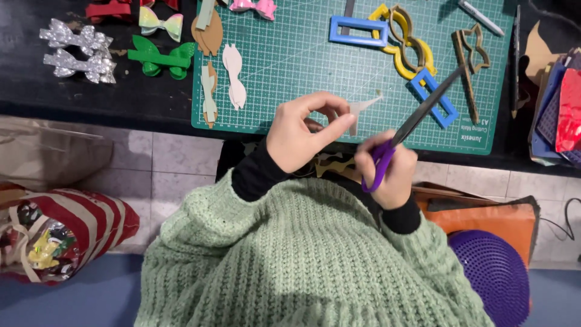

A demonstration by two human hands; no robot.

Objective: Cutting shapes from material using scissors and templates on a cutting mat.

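Note:
My left hand [301, 130] pinches a small pale cut-out piece [362, 109] between thumb and fingers, just over the near edge of the green cutting mat [302, 54]. My right hand [387, 169] grips purple-handled scissors [417, 118], whose dark blades point up and to the right, away from the piece. Both hands are close together above my lap, with green knitted sleeves over black cuffs.
On the mat lie pale bow-shaped cut-outs [233, 75], blue [358, 30], yellow [405, 42] and brown [469, 57] templates. Finished bows, silver [78, 51] and green [160, 57], sit on the black table at left. Stacked sheets [560, 109] at right; a striped bag [54, 230] on the floor.

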